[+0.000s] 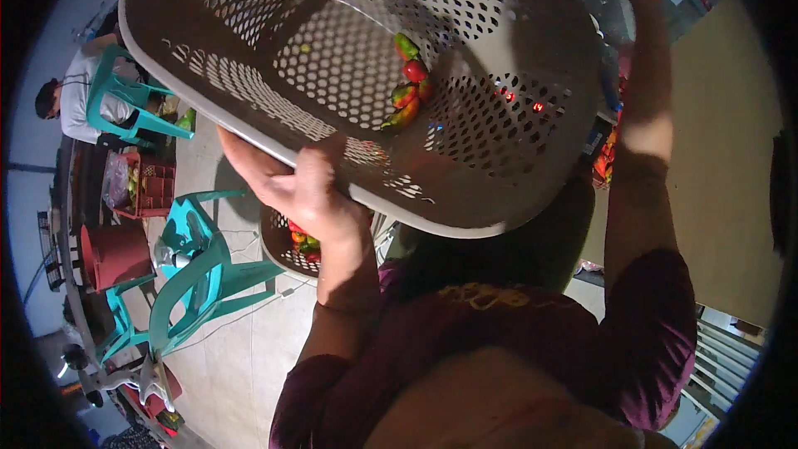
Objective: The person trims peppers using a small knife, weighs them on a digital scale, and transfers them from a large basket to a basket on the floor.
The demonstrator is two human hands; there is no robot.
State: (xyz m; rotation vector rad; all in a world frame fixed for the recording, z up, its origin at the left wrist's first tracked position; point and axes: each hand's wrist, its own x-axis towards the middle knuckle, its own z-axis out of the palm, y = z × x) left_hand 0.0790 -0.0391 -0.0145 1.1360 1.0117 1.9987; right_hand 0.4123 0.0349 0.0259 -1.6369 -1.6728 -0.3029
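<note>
My left hand [315, 196] grips the near-left rim of a large perforated plastic basket [436, 224], thumb over the edge and fingers under it. The basket is tilted so I look into it. Several red, green and orange peppers [405, 98] lie in a short row at the edge of its base. A small yellowish bit [305, 48] sits apart from them. My right arm reaches up past the basket's right side; its hand is beyond the top edge of the picture. Below my left wrist, a second perforated basket [283, 255] holds more peppers [304, 242].
Lit red digits [537, 106] show through the basket's holes. More peppers [603, 165] lie behind it. On the left are a teal plastic chair [215, 262], a red bucket [115, 257], a red crate [156, 184] and a person [103, 96] seated on another chair. A brown panel [723, 168] stands at right.
</note>
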